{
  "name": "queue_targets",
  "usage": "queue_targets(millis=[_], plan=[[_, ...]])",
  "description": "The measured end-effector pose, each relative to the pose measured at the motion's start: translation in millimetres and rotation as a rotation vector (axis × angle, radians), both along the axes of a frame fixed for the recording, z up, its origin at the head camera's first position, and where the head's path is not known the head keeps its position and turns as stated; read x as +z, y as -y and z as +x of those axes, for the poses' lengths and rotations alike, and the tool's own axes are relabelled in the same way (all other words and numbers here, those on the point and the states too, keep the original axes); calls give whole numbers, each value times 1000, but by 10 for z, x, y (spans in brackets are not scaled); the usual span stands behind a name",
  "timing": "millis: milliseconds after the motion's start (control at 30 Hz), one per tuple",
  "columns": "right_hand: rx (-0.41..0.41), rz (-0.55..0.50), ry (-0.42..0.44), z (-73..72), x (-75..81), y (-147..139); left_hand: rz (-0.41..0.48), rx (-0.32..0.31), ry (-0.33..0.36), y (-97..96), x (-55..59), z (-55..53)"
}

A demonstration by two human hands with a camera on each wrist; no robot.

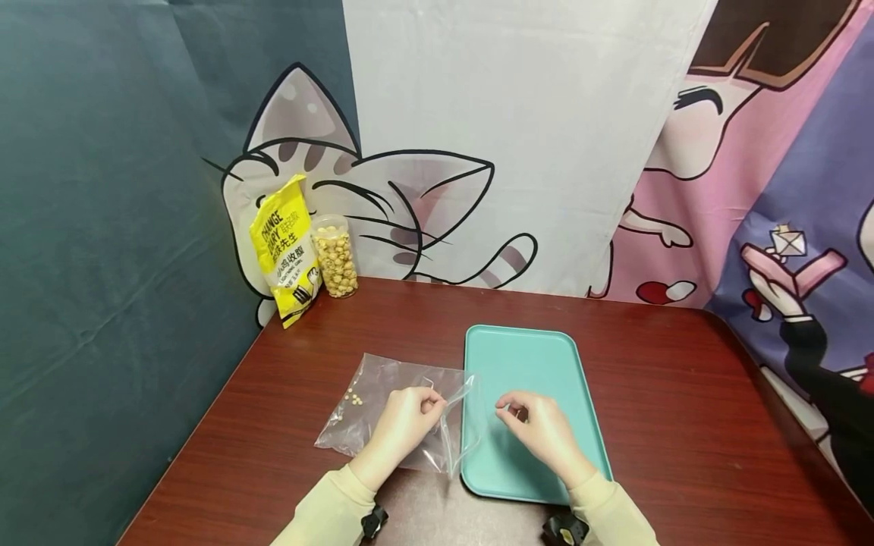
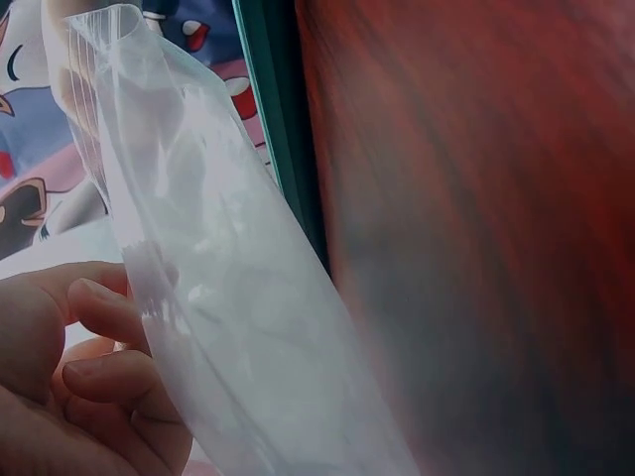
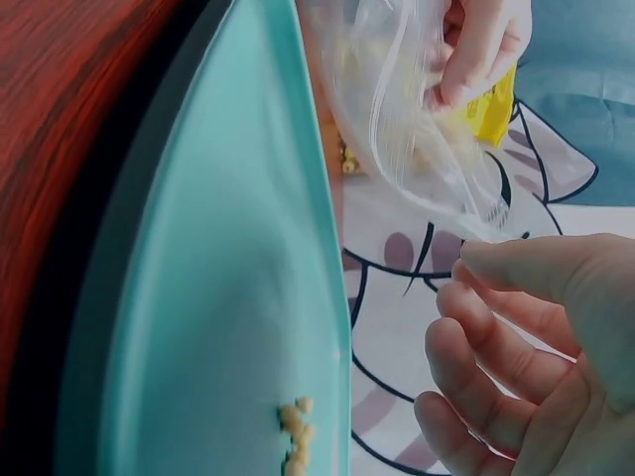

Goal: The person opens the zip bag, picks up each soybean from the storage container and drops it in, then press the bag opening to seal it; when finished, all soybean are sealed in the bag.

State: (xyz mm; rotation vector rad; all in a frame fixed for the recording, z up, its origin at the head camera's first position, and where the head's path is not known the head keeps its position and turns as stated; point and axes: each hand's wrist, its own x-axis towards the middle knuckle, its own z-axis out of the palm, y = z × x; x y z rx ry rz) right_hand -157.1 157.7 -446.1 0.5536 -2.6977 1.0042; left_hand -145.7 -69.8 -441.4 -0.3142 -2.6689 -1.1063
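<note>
Clear bag (image 1: 382, 379) lay on the red-brown table (image 1: 683, 425), mouth overlapping the teal tray (image 1: 519, 356). Left hand (image 1: 406, 413) pinched the mouth; right hand (image 1: 539, 421) had fingers curled near it, couldn't tell if gripping. Cartoon-print cloth (image 1: 478, 91) hung behind.

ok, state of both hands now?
Left hand: closed, pinching the clear bag.
Right hand: loosely curled near the bag's edge; can't tell if gripping it.

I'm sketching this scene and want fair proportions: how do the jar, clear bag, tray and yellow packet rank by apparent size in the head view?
1. Tray
2. Clear bag, partly hidden by the left hand
3. Yellow packet
4. Jar

The packet and jar sit farther away.
</note>
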Motion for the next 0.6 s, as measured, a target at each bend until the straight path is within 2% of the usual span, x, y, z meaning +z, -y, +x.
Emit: queue_targets(millis=[233,400,600], plan=[[-51,15,77,-63,-35,-146,-3,2,-15,-12,-18,-8],[-88,66,107,-152,-52,-311,-3,-3,-33,-7,-19,-9],[-112,86,162,-261,-72,-475,-8,1,-21,3,-29,-6]])
